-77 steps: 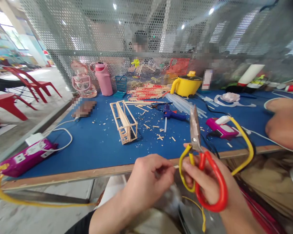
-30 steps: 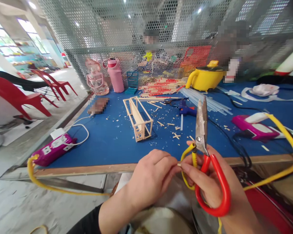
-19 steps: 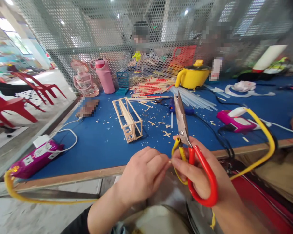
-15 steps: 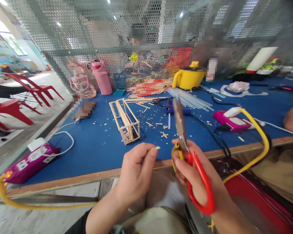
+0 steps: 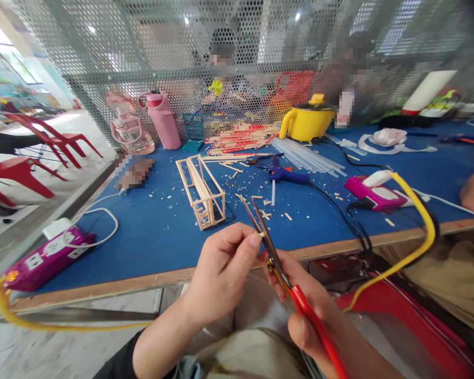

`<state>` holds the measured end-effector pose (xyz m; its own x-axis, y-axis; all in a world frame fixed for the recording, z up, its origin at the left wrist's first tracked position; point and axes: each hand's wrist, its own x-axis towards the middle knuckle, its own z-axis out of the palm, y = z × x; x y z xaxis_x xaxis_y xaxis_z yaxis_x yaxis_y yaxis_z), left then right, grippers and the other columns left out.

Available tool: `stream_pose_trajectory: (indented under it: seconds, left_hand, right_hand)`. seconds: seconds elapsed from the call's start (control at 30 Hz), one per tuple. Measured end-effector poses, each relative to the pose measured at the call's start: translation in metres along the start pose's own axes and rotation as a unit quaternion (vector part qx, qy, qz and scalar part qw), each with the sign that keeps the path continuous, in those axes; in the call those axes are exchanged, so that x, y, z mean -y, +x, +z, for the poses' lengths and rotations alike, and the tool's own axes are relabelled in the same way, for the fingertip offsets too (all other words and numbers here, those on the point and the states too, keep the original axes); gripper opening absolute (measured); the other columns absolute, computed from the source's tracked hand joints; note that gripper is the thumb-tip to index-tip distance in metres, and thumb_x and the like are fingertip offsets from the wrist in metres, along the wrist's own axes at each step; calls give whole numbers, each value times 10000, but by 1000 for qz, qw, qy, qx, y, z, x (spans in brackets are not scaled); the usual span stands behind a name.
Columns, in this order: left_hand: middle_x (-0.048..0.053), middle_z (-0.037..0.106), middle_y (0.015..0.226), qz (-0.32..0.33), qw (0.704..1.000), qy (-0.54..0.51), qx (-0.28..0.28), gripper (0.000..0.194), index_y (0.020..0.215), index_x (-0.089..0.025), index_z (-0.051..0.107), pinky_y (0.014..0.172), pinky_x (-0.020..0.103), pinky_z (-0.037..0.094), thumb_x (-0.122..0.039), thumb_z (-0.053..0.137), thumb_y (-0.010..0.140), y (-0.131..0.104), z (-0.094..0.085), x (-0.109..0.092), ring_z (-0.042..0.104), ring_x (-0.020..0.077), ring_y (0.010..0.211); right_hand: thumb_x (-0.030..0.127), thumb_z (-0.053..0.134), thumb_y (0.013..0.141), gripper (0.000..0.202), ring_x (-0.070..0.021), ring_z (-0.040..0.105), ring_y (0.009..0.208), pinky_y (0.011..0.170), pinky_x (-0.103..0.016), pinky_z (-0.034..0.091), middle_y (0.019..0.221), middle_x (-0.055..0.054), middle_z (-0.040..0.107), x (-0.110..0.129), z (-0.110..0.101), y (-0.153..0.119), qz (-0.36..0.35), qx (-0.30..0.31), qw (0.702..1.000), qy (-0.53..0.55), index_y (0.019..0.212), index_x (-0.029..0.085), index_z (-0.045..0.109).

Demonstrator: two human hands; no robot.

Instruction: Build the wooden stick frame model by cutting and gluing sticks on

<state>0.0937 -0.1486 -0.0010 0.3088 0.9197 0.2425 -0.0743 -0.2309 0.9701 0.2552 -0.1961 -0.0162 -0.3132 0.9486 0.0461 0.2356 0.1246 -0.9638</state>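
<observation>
Thumb and forefinger of the left hand [image 5: 223,268] pinch a stubby, pale bit of wood [image 5: 262,235] at the parted blades of the scissors [image 5: 277,260]. The right hand [image 5: 319,300] grips their red and yellow handles; the steel looks dark and worn. Farther left, a slender open stick frame [image 5: 201,195] sits on the blue table [image 5: 150,231], chips [image 5: 288,216] scattered to its right.

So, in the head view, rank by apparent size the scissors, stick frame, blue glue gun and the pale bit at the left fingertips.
Largest to smallest:
1. Scissors, helped by being nearer than the stick frame
2. Stick frame
3. Blue glue gun
4. Pale bit
</observation>
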Motion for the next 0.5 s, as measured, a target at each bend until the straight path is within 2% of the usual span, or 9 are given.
stream_pose_trajectory:
  seconds: [0.07, 0.17, 0.27, 0.33, 0.4, 0.5]
  left_hand:
    - [-32, 503, 640, 3, 1000, 9, 8, 280, 722, -159, 559, 573, 194, 335, -315, 486, 942, 0, 0, 0, 389, 74, 596]
    - [-40, 453, 622, 3, 999, 39, 4, 295, 703, -161, 537, 560, 202, 319, -318, 477, 944, 1, -1, -1, 362, 78, 590]
    - [-43, 419, 615, 21, 997, 70, 6, 300, 689, -164, 518, 550, 211, 307, -309, 469, 947, 1, -3, -1, 347, 81, 588]
    - [-41, 422, 618, 34, 996, 83, 11, 297, 687, -165, 512, 555, 216, 313, -301, 469, 948, 1, -4, 0, 356, 82, 590]
    - [-31, 455, 641, 35, 996, 82, 23, 286, 700, -165, 523, 578, 223, 337, -299, 469, 947, -1, -5, 1, 395, 87, 611]
    - [-3, 546, 715, 41, 996, 57, 54, 252, 753, -163, 571, 638, 238, 391, -287, 470, 948, -2, -6, 1, 487, 106, 681]
  right_hand:
    - [882, 379, 654, 873, -155, 457, 690, 641, -296, 418, 846, -24, 488, -4, 2, 1, -2, -7, 1000, 5, 1196, 209, 498]
    - [891, 494, 563, 897, -122, 419, 593, 530, -266, 382, 795, 1, 492, -25, 8, 4, 19, -57, 998, 36, 1160, 223, 461]
    - [861, 523, 587, 775, -110, 396, 554, 488, -248, 335, 715, 23, 477, -36, 12, 4, 71, -94, 993, 34, 1029, 227, 467]
    - [858, 495, 619, 709, -111, 375, 541, 484, -251, 317, 651, 34, 441, -28, 13, 0, 82, -102, 991, 4, 935, 223, 503]
    - [853, 510, 611, 690, -119, 383, 538, 481, -257, 320, 633, 30, 433, -13, 13, -4, 65, -122, 990, -20, 899, 226, 541]
    - [799, 585, 603, 647, -175, 516, 634, 507, -268, 381, 733, -15, 542, 3, 15, -5, 39, -162, 986, -27, 946, 250, 576]
